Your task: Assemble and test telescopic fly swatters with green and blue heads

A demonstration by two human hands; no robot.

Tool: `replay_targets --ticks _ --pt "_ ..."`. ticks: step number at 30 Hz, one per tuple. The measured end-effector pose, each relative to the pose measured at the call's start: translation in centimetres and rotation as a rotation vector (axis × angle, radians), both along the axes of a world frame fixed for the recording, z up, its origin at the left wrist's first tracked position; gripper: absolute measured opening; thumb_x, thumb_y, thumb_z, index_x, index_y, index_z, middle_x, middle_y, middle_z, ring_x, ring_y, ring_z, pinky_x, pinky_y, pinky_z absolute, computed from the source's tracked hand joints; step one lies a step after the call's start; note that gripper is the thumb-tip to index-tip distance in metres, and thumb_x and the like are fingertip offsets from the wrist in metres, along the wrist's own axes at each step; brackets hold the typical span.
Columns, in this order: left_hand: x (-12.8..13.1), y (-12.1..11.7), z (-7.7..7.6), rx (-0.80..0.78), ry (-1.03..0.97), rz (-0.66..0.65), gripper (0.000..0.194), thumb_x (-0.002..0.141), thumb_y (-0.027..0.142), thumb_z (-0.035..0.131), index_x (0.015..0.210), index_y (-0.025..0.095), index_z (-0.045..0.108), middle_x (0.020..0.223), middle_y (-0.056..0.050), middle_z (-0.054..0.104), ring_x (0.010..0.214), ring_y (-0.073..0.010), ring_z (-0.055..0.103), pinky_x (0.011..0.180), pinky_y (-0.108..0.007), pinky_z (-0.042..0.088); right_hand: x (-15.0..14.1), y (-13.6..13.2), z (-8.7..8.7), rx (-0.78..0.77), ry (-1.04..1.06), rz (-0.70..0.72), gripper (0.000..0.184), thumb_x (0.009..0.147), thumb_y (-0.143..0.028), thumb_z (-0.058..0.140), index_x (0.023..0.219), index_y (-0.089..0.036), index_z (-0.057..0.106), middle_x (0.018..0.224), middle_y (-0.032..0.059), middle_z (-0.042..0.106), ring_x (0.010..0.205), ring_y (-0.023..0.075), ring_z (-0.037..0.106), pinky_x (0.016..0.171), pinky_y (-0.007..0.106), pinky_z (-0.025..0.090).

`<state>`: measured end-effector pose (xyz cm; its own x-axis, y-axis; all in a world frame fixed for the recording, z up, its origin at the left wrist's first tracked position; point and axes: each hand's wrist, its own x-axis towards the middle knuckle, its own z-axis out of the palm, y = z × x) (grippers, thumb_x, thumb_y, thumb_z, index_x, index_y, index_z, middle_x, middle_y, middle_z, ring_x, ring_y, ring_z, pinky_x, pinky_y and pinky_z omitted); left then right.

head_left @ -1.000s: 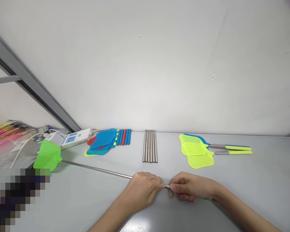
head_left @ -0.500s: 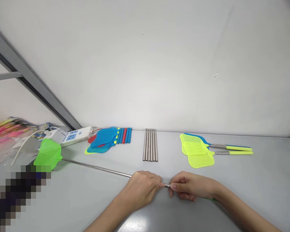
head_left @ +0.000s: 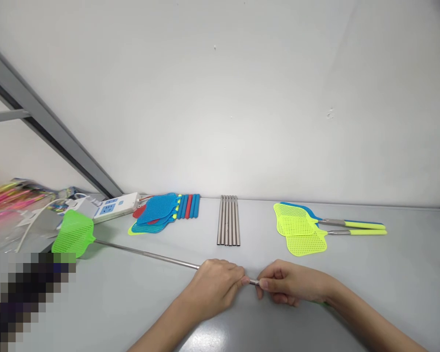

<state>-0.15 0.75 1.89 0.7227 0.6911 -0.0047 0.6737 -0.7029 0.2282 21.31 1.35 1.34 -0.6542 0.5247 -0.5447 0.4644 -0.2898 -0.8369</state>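
Observation:
A green fly swatter (head_left: 73, 234) lies across the left of the table, its thin metal telescopic rod extended toward my hands. My left hand (head_left: 220, 283) is closed around the rod from above. Just to its right, my right hand (head_left: 288, 283) pinches the rod's end section between thumb and fingers. A short bit of bare metal shows between the two hands. A sliver of green peeks out beneath my right wrist; the rest of the handle is hidden by the hand.
Metal rods (head_left: 228, 221) lie side by side at the back. Left of them are blue swatter heads (head_left: 157, 209) and coloured handle grips (head_left: 189, 206). Several swatters with yellow heads (head_left: 306, 243) lie right. A power strip (head_left: 116, 206) and plastic-bagged items (head_left: 16, 205) occupy the far left.
Both hands keep their hold on the rod in nearly the same place. Only a very slight shift of the camera view shows.

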Motion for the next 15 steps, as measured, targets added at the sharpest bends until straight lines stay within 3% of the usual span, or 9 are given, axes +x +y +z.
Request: replay_targets --ticks 15 --pt "-0.13 0.21 -0.14 -0.005 -0.005 0.002 0.031 0.092 0.028 0.029 0.065 0.019 0.043 0.063 0.004 0.058 0.059 -0.013 0.054 0.053 -0.023 0.03 0.29 0.32 -0.32 -0.013 0.007 0.002 0.044 0.079 -0.055 0.047 0.086 -0.014 0.062 0.057 -0.0036 0.042 0.046 0.0053 0.036 0.04 0.014 0.03"
